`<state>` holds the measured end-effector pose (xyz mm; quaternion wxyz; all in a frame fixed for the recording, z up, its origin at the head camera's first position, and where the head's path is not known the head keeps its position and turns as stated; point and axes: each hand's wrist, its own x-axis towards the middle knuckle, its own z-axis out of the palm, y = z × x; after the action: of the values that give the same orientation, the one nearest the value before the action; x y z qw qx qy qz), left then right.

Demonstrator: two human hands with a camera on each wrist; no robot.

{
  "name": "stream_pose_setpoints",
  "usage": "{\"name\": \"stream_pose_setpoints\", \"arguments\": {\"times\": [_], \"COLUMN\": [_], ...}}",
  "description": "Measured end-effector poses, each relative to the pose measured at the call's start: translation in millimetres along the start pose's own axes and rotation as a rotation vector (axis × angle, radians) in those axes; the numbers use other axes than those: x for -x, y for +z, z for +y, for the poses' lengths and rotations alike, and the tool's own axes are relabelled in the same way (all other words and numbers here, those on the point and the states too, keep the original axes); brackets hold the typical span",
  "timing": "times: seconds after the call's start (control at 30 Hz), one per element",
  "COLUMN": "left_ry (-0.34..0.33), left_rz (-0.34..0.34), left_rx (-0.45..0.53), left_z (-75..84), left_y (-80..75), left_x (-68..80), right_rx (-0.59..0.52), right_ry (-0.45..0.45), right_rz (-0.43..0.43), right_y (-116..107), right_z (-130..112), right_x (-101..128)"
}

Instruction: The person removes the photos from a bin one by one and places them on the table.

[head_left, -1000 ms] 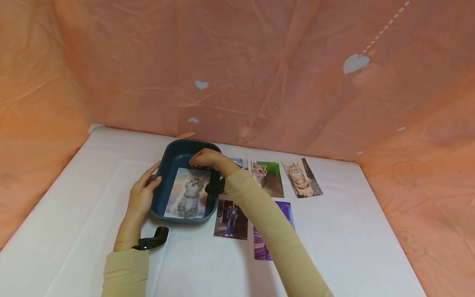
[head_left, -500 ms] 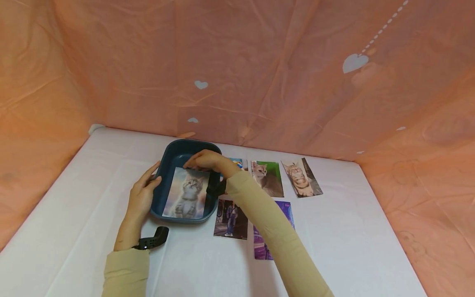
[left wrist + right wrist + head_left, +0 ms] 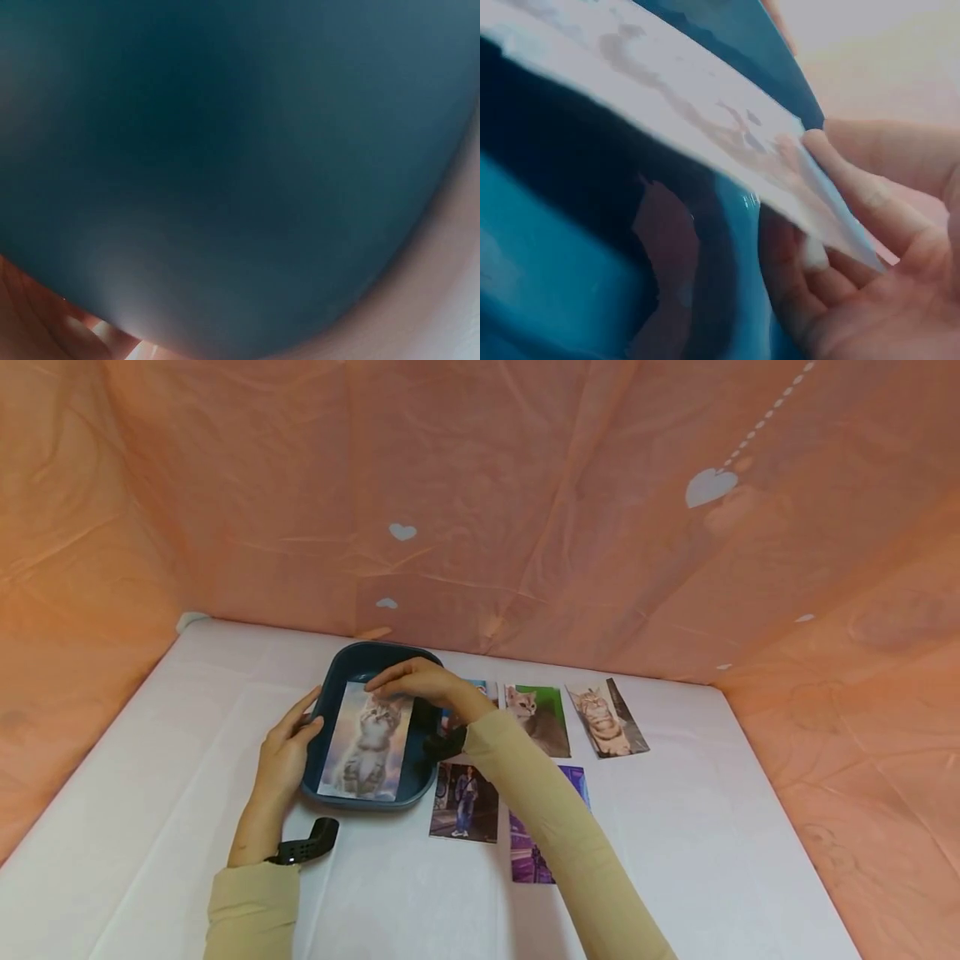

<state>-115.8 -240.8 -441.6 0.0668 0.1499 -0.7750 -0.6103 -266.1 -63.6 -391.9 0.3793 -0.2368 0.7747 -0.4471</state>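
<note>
A dark blue oval tray (image 3: 417, 774) sits on the white table. A kitten photo (image 3: 365, 742) lies slanted in it, its left side near the tray's left rim. My right hand (image 3: 408, 681) pinches the photo's far edge. In the right wrist view the thumb (image 3: 870, 176) is on top of the photo (image 3: 705, 112), the fingers are beneath it, and the tray (image 3: 570, 300) lies below. My left hand (image 3: 288, 747) rests with straight fingers against the tray's left rim. The left wrist view is filled by the tray's blue wall (image 3: 225, 150).
Right of the tray lie loose photos: a cat on green (image 3: 536, 720), a tabby cat (image 3: 606, 718), a standing person (image 3: 465, 802), a purple one (image 3: 540, 856) partly under my right sleeve, and one (image 3: 480, 687) mostly hidden by my wrist. Orange sheeting walls in the table.
My right hand has shifted the kitten photo leftward in the tray, and its far edge now sits higher and nearer the left rim. The left hand has stayed on the rim.
</note>
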Motion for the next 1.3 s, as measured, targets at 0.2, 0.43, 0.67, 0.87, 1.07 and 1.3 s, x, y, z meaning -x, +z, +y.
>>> {"name": "stream_pose_setpoints", "arguments": {"times": [0.2, 0.43, 0.67, 0.87, 1.07, 1.3], "left_ry": [-0.009, -0.005, -0.001, -0.011, -0.002, -0.002], "left_rz": [-0.008, -0.016, -0.016, -0.014, -0.029, -0.041], "left_rx": [-0.002, -0.028, -0.033, -0.047, -0.056, -0.063], "left_z": [-0.1, 0.3, -0.1, -1.3, -2.5, -3.6], "left_y": [-0.3, 0.3, -3.2, -6.6, -8.6, -10.9], "left_x": [-0.6, -1.8, -4.5, -5.5, -8.0, -11.4], "right_rx": [-0.055, -0.144, -0.217, -0.293, -0.279, -0.262], "right_ry": [-0.062, -0.114, -0.116, -0.134, -0.16, -0.171], "right_rz": [0.025, 0.097, 0.159, 0.146, 0.184, 0.269], "right_y": [-1, -5, -10, -13, -24, -36], "right_z": [3, 7, 13, 18, 31, 54], "right_x": [2, 11, 25, 38, 61, 84]}}
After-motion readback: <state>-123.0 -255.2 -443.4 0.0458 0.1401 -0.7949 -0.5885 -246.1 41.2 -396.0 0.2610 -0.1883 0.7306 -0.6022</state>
